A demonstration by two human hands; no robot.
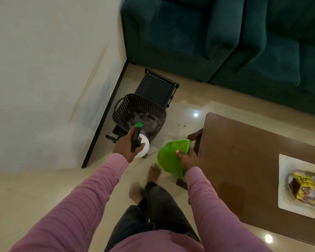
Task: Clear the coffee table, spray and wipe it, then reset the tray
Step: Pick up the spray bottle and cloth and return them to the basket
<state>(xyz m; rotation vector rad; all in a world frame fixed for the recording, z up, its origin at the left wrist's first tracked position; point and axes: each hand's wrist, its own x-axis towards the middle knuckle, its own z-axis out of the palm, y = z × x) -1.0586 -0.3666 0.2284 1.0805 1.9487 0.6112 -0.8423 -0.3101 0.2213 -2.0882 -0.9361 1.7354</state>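
Left hand (128,145) grips a white round spray bottle (143,149); right hand (187,158) holds a bright green cloth (168,159), both off-table. White tray (284,197) of packets sits on the brown wooden coffee table (244,157). We judge clearing not yet done, though blur leaves doubt.

I'm seeing a dark green sofa (225,42) stretching from twelve to two o'clock. Just off centre toward ten o'clock, a dark brown perforated basket (144,101) is sitting on a low black rack (156,88), beside the black skirting strip (105,113) running under the pale wall (44,70). The glossy cream floor (35,193) is catching a light glare (195,114) toward three o'clock, brown specks (181,125) lying near it.
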